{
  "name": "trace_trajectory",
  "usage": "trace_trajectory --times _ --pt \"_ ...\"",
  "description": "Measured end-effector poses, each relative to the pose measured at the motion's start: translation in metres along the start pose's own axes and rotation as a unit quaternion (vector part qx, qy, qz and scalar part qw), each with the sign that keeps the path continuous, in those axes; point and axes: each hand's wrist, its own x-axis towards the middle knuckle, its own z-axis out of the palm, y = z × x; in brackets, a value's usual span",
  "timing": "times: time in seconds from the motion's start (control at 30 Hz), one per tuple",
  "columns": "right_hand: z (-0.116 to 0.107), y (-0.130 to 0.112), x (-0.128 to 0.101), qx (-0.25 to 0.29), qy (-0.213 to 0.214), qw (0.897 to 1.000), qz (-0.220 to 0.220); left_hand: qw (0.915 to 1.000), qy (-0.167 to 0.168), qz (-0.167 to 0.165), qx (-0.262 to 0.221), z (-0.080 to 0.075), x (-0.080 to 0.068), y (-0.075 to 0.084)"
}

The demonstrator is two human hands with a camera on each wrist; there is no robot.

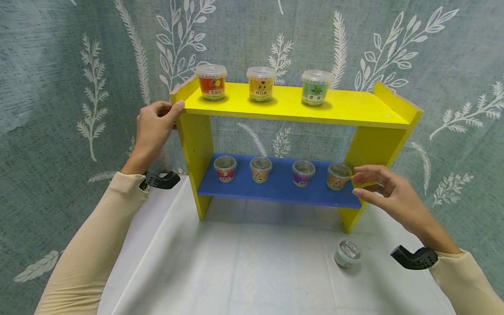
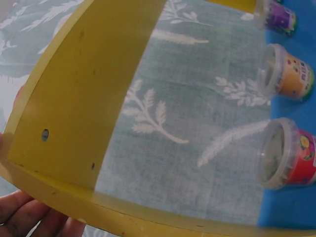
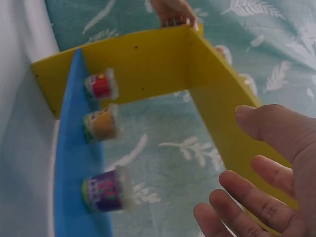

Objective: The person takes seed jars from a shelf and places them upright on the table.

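Observation:
My left hand (image 1: 152,129) grips the upper left corner of a yellow and blue shelf (image 1: 252,111), thumb on the top edge and fingers behind the side panel. Beside the right end of the blue board, my right hand (image 1: 387,197) holds nothing, its fingers slightly bent and spread. Nearest to it is an orange-labelled plastic cup (image 1: 337,177). In the same row stand a purple-labelled cup (image 1: 302,173), another orange-labelled cup (image 1: 260,170) and a red-labelled cup (image 1: 225,169).
On the yellow top board stand lidded cups with red (image 1: 212,83), yellow (image 1: 261,84) and green (image 1: 316,88) labels. One more clear cup (image 1: 347,253) sits on the white cloth (image 1: 256,267) in front of the shelf's right leg. Patterned green fabric (image 1: 252,39) hangs behind.

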Motion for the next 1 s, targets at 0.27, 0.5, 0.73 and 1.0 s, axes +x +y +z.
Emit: trace_trajectory --times 0.27,0.5,0.73,1.0 --pt "-0.005 -0.02 0.02 0.019 0.014 1.0 -0.006 1.0 -0.001 0.002 -0.003 0.0 0.0 0.0" --pt "-0.01 -0.038 0.037 -0.012 0.018 1.0 0.01 1.0 0.0 0.002 0.003 -0.001 -0.001 0.001" --pt "-0.011 -0.054 0.054 -0.01 0.029 1.0 -0.002 1.0 0.0 -0.002 0.002 -0.003 -0.001 0.002" --pt "-0.012 -0.063 0.072 0.014 0.045 0.999 -0.009 1.0 0.001 0.004 0.008 -0.002 0.0 0.0"
